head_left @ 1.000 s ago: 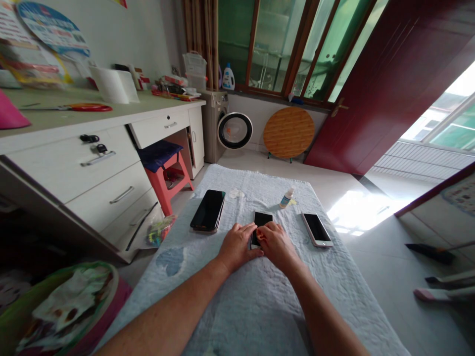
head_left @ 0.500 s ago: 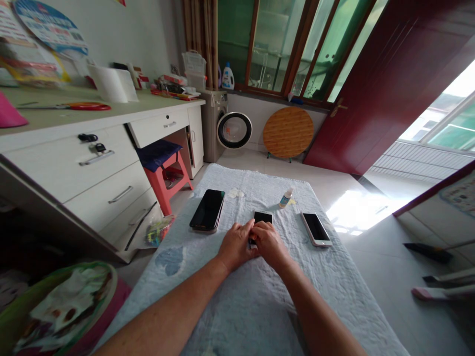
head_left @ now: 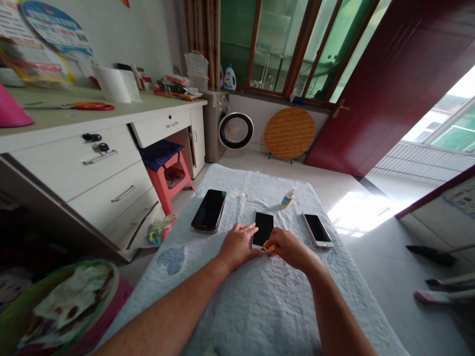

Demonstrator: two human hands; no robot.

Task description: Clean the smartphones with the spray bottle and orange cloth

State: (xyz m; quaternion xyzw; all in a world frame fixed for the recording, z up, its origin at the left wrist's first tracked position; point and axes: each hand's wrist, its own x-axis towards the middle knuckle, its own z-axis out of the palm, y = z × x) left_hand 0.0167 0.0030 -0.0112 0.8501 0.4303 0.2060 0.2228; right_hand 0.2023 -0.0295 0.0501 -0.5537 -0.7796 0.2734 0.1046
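A white-framed smartphone (head_left: 264, 225) with a dark screen lies flat in the middle of the cloth-covered table. My left hand (head_left: 239, 244) grips it from the left, fingertips over its side edge and thumb by the bottom corner. A small orange cloth (head_left: 268, 246) is bunched in the closed fingers of my right hand (head_left: 287, 247), pressed on the lower right of the screen. Left of my hands lies a larger black phone (head_left: 210, 210), seemingly on top of another flat item. To the right is another white phone (head_left: 317, 230). Behind stands a small spray bottle (head_left: 287, 198).
A pale blue quilted cloth (head_left: 237, 316) covers the table. At the lower left is a bin (head_left: 115, 291) holding crumpled tissue. A white desk (head_left: 104, 173) with drawers runs along the left, a red stool (head_left: 168, 170) tucked at it. Beyond are a washing machine (head_left: 213, 123) and round wooden tabletop (head_left: 289, 132).
My right hand has moved right and down over the phone, away from my left hand, uncovering more screen and the orange cloth. The left hand stays at the phone's left side.
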